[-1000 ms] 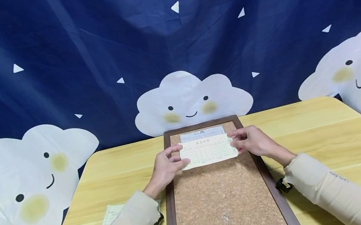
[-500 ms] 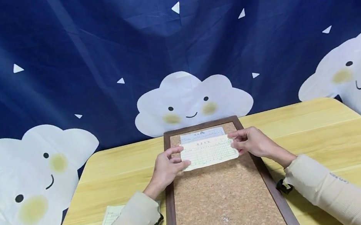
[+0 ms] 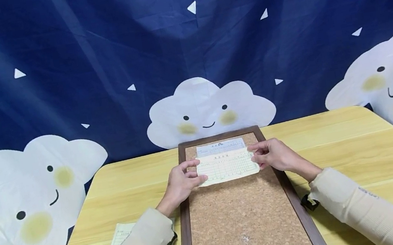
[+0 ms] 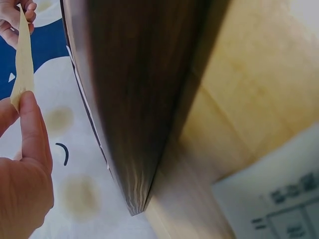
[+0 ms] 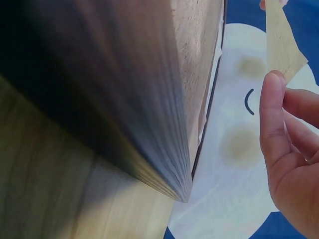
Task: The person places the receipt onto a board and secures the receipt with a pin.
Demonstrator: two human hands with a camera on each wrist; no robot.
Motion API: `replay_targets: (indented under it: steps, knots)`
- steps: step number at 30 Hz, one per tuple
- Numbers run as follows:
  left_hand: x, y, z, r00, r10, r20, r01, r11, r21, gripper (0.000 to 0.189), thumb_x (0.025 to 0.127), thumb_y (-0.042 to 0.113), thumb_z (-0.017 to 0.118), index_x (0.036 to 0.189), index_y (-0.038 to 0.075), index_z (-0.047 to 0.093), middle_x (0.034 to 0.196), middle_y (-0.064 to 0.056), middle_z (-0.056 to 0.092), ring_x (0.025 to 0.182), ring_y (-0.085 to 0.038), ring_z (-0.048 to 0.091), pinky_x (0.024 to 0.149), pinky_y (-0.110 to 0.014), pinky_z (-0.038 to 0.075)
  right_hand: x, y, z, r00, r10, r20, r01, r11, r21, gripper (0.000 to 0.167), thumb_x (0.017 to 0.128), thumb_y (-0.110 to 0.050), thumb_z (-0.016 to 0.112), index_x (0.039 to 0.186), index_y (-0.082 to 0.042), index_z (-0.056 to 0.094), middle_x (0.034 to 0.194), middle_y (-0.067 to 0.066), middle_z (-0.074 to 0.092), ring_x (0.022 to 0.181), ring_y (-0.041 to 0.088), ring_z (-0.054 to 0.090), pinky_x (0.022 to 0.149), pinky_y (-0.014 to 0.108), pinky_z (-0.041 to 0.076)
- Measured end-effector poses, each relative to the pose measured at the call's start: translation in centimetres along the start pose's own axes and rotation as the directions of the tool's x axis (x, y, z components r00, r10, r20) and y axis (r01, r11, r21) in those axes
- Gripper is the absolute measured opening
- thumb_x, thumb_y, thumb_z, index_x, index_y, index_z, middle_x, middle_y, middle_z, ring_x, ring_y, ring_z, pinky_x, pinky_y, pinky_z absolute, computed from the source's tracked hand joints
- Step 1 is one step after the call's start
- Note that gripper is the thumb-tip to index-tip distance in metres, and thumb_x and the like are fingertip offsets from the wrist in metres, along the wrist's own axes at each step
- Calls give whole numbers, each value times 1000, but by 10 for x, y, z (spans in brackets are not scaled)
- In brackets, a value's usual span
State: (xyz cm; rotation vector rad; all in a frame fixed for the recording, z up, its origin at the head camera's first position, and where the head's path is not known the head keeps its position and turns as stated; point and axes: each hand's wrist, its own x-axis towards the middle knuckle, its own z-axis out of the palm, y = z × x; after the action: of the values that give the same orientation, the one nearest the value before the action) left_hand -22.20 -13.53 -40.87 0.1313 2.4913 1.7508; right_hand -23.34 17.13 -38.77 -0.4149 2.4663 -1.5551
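Between both hands stretches a pale yellow printed form slip, ruled with a green table. My left hand pinches its left end between thumb and fingers; my right hand pinches the right end. Both wrist views show the slip edge-on, raised off the board's face. Below it lies a framed cork board with a dark brown wooden frame. A whitish printed form rests at the top of the cork, its lower part covered by the held slip in the head view.
On the light wood table, left of the board, another printed slip lies partly under my left forearm. A dark blue curtain with white clouds hangs behind the table's far edge. A small pale mark shows low on the cork.
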Motion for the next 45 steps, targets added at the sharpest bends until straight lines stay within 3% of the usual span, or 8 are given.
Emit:
replay_targets:
  steps: [7, 17, 37, 45]
  knots:
    - [1, 0, -1, 1000, 3, -6, -3, 998, 59, 48, 78, 4, 85, 122, 4, 68, 86, -8, 73, 83, -16, 67, 63, -27, 52, 2, 1, 0, 1000, -4, 23, 5, 1000, -29, 35, 96, 4, 61, 129, 15, 57, 88, 13, 65, 70, 18, 66, 69, 38, 59]
    - [3, 1, 0, 1000, 4, -2, -4, 997, 78, 46, 76, 3, 86, 119, 4, 69, 86, -9, 73, 85, -17, 68, 67, -29, 55, 6, 1, 1, 998, -6, 59, 10, 998, -67, 33, 95, 5, 62, 125, 17, 59, 85, 13, 66, 69, 18, 66, 67, 36, 59]
    - [6, 0, 3, 999, 43, 32, -46, 992, 122, 47, 74, -2, 86, 117, 0, 68, 86, -9, 72, 84, -18, 67, 64, -28, 55, 11, 8, -3, 994, 16, 104, -6, 995, -99, 33, 94, 5, 62, 124, 18, 58, 78, 10, 66, 68, 18, 65, 67, 37, 59]
    - [7, -1, 3, 997, 67, 44, -75, 972, 222, 44, 74, 2, 87, 115, 1, 69, 94, -9, 69, 86, -19, 66, 68, -30, 56, 12, 9, -2, 993, 19, 113, -6, 993, -116, 33, 94, 5, 63, 124, 18, 59, 75, 9, 65, 67, 18, 64, 67, 37, 59]
